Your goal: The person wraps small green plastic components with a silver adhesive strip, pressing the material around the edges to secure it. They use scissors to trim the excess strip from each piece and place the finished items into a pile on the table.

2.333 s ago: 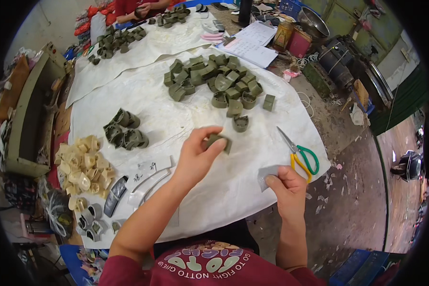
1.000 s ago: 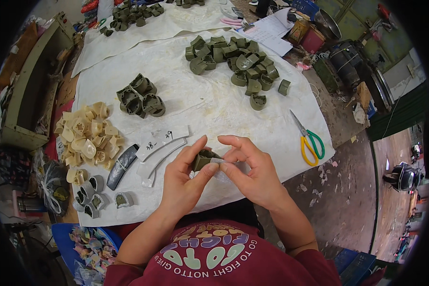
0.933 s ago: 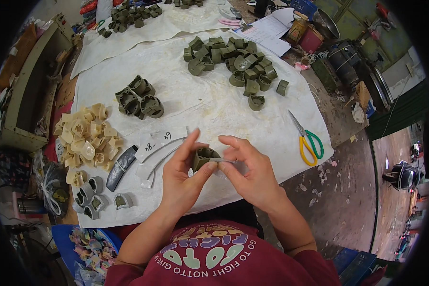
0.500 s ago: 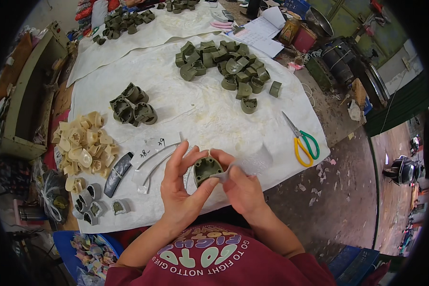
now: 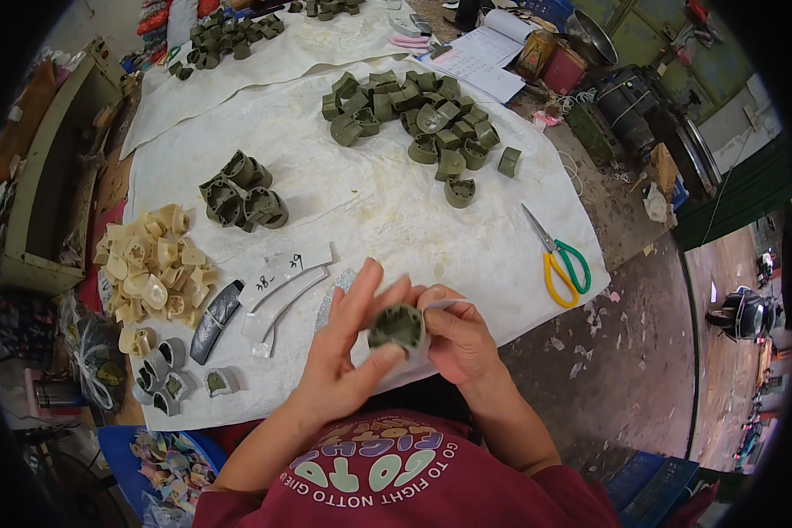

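Above the near edge of the desk (image 5: 396, 220), which is spread with white cloth, the left hand (image 5: 339, 356) grasps a hollow olive-green piece (image 5: 397, 329), its fingers curved behind it and the thumb on the near side. The piece is held with its open, ribbed face up. Close against it, the right hand (image 5: 462, 339) has thumb and fingers pinched on a thin pale strip (image 5: 449, 303); motion blur hides how far the strip touches the piece. A glittery grey sheet (image 5: 324, 310) shows beyond the left fingers.

At the near left corner stand several grey-wrapped pieces (image 5: 164, 378), with one more a little to their right. Just beyond lie a dark curved strip (image 5: 216, 323) and pale curved templates (image 5: 286, 286). A heap of cream pieces (image 5: 154, 264) sits along the left edge, while scissors (image 5: 548, 245) with yellow and green handles lie near the right edge. Farther in is a small olive cluster (image 5: 245, 189); beyond, toward the far right, a larger olive heap (image 5: 422, 114), then papers (image 5: 480, 66) past it.
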Tool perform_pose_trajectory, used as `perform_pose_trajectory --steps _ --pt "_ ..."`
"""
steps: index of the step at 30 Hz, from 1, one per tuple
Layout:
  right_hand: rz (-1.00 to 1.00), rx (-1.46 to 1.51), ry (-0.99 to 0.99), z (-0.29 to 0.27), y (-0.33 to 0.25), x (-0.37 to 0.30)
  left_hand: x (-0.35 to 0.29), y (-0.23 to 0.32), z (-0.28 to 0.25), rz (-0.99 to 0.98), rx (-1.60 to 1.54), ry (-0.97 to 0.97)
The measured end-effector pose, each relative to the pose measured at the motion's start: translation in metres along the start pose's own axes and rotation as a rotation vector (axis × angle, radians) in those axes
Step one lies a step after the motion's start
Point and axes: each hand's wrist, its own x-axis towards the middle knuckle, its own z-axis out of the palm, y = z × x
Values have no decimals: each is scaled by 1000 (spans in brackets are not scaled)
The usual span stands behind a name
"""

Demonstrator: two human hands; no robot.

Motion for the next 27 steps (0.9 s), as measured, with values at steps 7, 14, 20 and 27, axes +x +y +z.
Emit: perform_pose_trajectory --steps 7,14,20,27 --pt "-511 -926 159 10 15 1 0 -10 -6 -85 205 134" --pt "74 -223 216 13 -12 5 0 -8 -13 23 47 -66" --pt "-149 -390 193 6 -3 -1 5 -14 -8 -63 -79 75" --pt "-382 -673 163 11 7 0 -2 -12 -7 -72 201 137"
